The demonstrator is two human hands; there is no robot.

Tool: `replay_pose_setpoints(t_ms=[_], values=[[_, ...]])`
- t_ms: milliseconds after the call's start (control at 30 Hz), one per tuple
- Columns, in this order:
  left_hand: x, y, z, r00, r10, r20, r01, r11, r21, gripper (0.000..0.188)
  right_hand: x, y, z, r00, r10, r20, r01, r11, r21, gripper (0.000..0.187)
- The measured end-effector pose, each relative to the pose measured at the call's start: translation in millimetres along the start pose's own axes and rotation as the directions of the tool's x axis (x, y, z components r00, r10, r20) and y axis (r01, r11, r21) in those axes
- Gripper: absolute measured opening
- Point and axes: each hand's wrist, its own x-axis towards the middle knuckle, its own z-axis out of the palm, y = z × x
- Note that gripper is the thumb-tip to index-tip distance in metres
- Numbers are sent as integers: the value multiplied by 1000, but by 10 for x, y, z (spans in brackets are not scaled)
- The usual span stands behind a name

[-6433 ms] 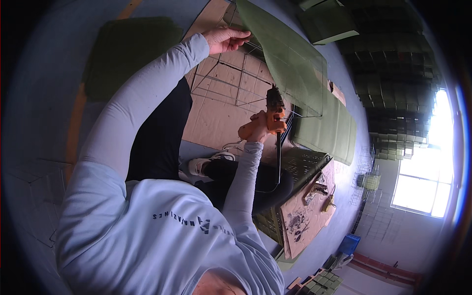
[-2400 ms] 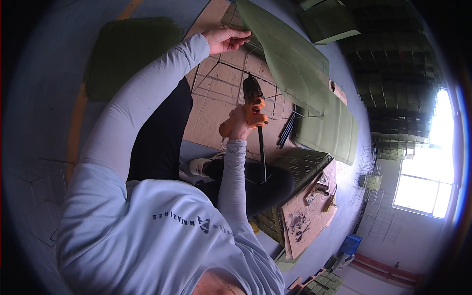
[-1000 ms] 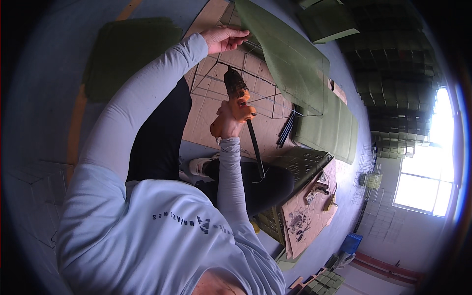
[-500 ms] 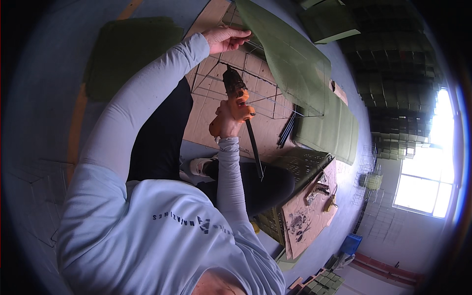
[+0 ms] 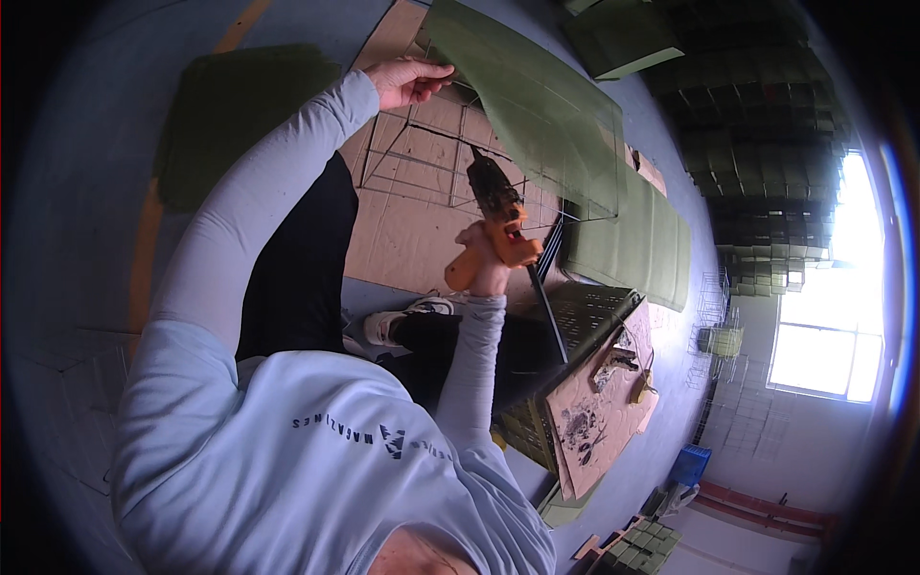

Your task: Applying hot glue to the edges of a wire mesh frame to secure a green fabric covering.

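Workroom, daylit by a tall window [image 5: 824, 335] at right, with a grey-blue floor [image 5: 326, 29]. Stacked green panels [image 5: 767, 163], many tiers, along the right side. Cardboard sheet [image 5: 402, 230], pinkish brown, flat on the floor before the seated person. Green sheet [image 5: 537, 105], thin and slightly see-through, above the far part of that cardboard, its left edge curled up. Wire frame [image 5: 436, 134], thin dark rods, lying on the cardboard and running beneath the green sheet. Dark green pile [image 5: 240, 125], on the floor to the left. Perforated crate [image 5: 599, 311], green, near the right knee, topped by a stained cardboard piece [image 5: 618, 407]. Glue gun [image 5: 516, 247], orange with blackened nozzle, a black stick trailing from its rear; compared with half a second ago it has shifted rightward, away from the wire frame's left corner, so the nozzle now lies over another stretch of wire; whether it touches is hard to tell from this angle. Right hand [image 5: 489, 259], wrapped round the gun's grip. Left hand [image 5: 407, 81], thumb and fingertips pinching the green sheet's raised edge, much as before, leaving the wire at the left exposed to the nozzle. Black rods [image 5: 554, 235], a small bundle, just beside the gun.
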Motion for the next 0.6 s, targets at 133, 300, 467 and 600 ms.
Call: replay_pose_setpoints(t_ms=[133, 300, 467, 600], values=[[-46, 21, -47, 997, -59, -42, 61, 997, 51, 12, -83, -420, -374, 998, -60, 2, 60, 998, 32, 15], [-135, 32, -148, 998, -52, -25, 56, 982, 180, 10, -7, -607, -663, 987, -160, -29, 162, 954, 251, 40], [-246, -115, -322, 997, -36, -61, 52, 955, 291, 8, 214, -602, -729, 995, 36, -90, 17, 849, 528, 58], [-282, -232, -441, 993, -20, -113, 53, 954, 294, 9, 375, -412, -749, 996, 39, -84, 37, 660, 750, 51]])
